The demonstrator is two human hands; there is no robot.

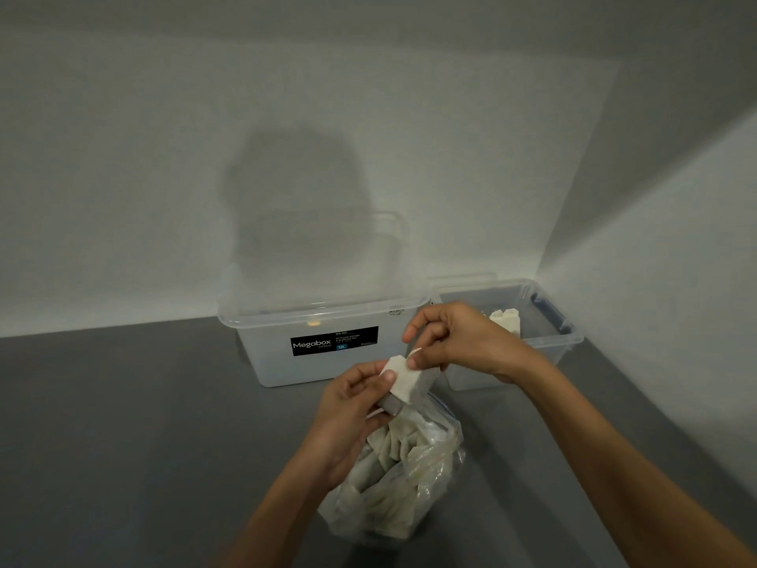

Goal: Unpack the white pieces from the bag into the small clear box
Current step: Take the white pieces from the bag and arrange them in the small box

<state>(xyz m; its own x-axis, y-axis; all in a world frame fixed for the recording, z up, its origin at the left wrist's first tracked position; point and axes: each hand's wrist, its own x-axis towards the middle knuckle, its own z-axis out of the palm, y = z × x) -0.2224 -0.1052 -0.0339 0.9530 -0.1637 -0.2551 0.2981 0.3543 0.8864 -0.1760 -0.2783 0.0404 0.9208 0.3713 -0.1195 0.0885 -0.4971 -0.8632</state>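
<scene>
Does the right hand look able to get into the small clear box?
Probably yes. The small clear box is open just behind the right hand, nothing between them; that hand and the left hand hold a white piece.

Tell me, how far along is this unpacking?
Early on. Done: a few white pieces lie in the small clear plastic box. In hand: the left hand and right hand hold one white block-shaped piece above the crumpled clear plastic bag. Left: the bag looks mostly full.
</scene>
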